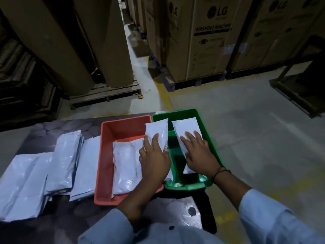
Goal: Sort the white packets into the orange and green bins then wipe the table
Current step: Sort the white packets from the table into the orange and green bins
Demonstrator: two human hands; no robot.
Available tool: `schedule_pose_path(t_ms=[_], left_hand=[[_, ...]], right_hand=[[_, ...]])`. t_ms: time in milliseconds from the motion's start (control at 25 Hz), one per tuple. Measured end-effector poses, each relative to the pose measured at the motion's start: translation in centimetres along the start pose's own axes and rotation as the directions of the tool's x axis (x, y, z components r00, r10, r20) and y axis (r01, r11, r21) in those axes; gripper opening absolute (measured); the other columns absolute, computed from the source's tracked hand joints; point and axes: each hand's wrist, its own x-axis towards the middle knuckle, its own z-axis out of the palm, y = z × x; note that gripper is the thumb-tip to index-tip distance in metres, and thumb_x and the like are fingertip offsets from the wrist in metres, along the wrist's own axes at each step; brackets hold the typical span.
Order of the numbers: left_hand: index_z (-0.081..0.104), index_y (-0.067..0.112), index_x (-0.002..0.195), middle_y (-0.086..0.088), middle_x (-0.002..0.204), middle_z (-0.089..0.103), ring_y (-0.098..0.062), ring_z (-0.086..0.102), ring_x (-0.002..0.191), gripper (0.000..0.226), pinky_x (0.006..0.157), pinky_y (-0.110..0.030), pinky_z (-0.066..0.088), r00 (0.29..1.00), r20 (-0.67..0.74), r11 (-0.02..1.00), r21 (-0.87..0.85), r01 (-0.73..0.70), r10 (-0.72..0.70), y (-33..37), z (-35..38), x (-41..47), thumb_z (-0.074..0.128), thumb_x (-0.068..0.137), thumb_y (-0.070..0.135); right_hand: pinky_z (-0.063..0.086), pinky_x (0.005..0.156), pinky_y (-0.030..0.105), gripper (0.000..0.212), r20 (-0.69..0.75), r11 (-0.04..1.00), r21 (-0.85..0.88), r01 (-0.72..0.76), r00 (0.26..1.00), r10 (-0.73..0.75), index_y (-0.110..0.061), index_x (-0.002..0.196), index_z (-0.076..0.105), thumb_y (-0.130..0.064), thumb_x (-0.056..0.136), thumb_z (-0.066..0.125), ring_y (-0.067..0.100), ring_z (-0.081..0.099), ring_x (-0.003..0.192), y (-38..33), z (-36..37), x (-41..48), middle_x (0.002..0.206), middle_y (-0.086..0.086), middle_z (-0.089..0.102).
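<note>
An orange bin (pixel 105 155) and a green bin (pixel 209 140) stand side by side on the dark table (pixel 58 221). My left hand (pixel 153 161) lies with straight fingers on a white packet (pixel 156 129) that straddles the wall between the two bins. My right hand (pixel 198 154) presses flat on another white packet (pixel 186 127) inside the green bin. One more white packet (pixel 124 166) lies in the orange bin. Stacks of white packets (pixel 44 173) cover the table to the left of the bins.
The table's right edge runs just beside the green bin, with concrete floor (pixel 255 129) beyond. Large cardboard boxes (pixel 202 37) on pallets and big brown rolls (pixel 58 41) stand behind the table. A metal frame (pixel 299 85) is at the far right.
</note>
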Motion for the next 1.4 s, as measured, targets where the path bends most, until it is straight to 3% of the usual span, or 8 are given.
schedule_pose_path(t_ms=[280, 360, 480, 680, 840, 1000, 1160, 1400], left_hand=[[0.021, 0.029, 0.160, -0.008, 0.170, 0.005, -0.040, 0.025, 0.142, 0.064, 0.116, -0.052, 0.031, 0.998, -0.027, 0.998, -0.034, 0.058, -0.059, 4.0, 2.5, 1.6, 0.049, 0.102, 0.034], [0.020, 0.029, 0.160, -0.008, 0.170, 0.003, -0.039, 0.025, 0.142, 0.065, 0.115, -0.050, 0.031, 0.998, -0.026, 0.998, -0.012, 0.063, -0.064, 4.5, 3.3, 1.5, 0.049, 0.103, 0.034], [0.018, 0.029, 0.160, -0.008, 0.170, 0.000, -0.040, 0.025, 0.142, 0.066, 0.115, -0.050, 0.032, 0.997, -0.025, 0.997, 0.030, 0.069, -0.069, 4.8, 4.3, 1.4, 0.049, 0.102, 0.034], [0.016, 0.027, 0.161, -0.012, 0.170, -0.005, -0.042, 0.027, 0.141, 0.069, 0.115, -0.051, 0.032, 0.997, -0.040, 0.993, 0.105, 0.063, -0.059, 5.3, 6.0, 1.6, 0.049, 0.101, 0.034], [0.015, 0.024, 0.162, -0.017, 0.169, -0.011, -0.045, 0.027, 0.140, 0.073, 0.113, -0.054, 0.032, 0.999, 0.003, 0.991, 0.131, 0.035, -0.036, 5.6, 8.2, 1.7, 0.050, 0.099, 0.030], [0.006, 0.023, 0.163, -0.019, 0.168, -0.019, -0.049, 0.014, 0.148, 0.077, 0.117, -0.058, 0.025, 0.990, 0.109, 0.983, 0.169, 0.070, -0.089, 5.0, 10.4, 2.1, 0.049, 0.100, 0.032], [-0.003, 0.021, 0.163, -0.019, 0.167, -0.023, -0.048, 0.001, 0.153, 0.083, 0.123, -0.059, 0.016, 0.978, 0.180, 0.979, 0.192, 0.070, -0.106, 3.9, 10.9, 2.5, 0.049, 0.101, 0.033], [0.000, 0.015, 0.163, -0.021, 0.169, -0.012, -0.046, 0.002, 0.155, 0.094, 0.126, -0.048, 0.016, 0.956, 0.289, 0.974, 0.226, -0.022, -0.045, 2.4, 9.4, 2.6, 0.058, 0.090, 0.006]], right_hand=[[0.012, 0.119, 0.059, 0.099, 0.220, 0.988, -0.141, 0.070, 0.975, -0.037, -0.017, 0.159, 0.008, -0.048, 0.083, 0.063, 0.042, -0.004, 0.153, 2.8, 2.4, 1.7, 0.168, 0.010, 0.004], [0.003, 0.121, 0.061, 0.083, 0.229, 0.975, -0.200, 0.098, 0.972, -0.051, -0.012, 0.159, 0.014, -0.043, 0.092, 0.052, 0.047, -0.003, 0.152, 3.1, 3.0, 1.9, 0.166, 0.016, 0.010], [-0.004, 0.122, 0.060, 0.059, 0.178, 0.968, -0.231, 0.095, 0.983, -0.054, -0.004, 0.152, 0.031, -0.031, 0.099, 0.036, 0.050, 0.004, 0.151, 3.0, 3.1, 2.0, 0.162, 0.021, 0.023], [0.012, 0.122, 0.060, 0.040, -0.114, 0.986, -0.156, 0.057, 0.991, -0.075, -0.009, 0.120, 0.064, -0.024, 0.086, 0.052, 0.045, 0.031, 0.144, 3.2, 1.9, 1.6, 0.144, 0.018, 0.052], [0.020, 0.119, 0.062, 0.028, -0.280, 0.995, -0.092, -0.034, 0.960, 0.007, -0.011, 0.105, 0.067, -0.026, 0.083, 0.056, 0.045, 0.039, 0.138, 4.3, 1.0, 1.5, 0.141, 0.020, 0.053], [0.020, 0.121, 0.058, 0.026, -0.227, 0.994, -0.107, -0.039, 0.974, 0.014, -0.008, 0.105, 0.066, -0.021, 0.084, 0.056, 0.046, 0.033, 0.143, 5.0, 1.0, 1.3, 0.147, 0.022, 0.048], [0.034, 0.118, 0.049, 0.033, -0.195, 0.997, -0.042, 0.062, 0.978, -0.069, -0.002, 0.115, 0.064, -0.016, 0.087, 0.054, 0.042, 0.031, 0.147, 3.4, 2.0, 1.2, 0.151, 0.026, 0.043], [0.026, 0.120, 0.043, 0.051, 0.150, 0.995, -0.018, -0.098, 0.984, 0.099, 0.000, 0.133, 0.046, -0.014, 0.085, 0.056, 0.040, 0.025, 0.147, 2.1, 3.3, 2.5, 0.159, 0.032, 0.019]])
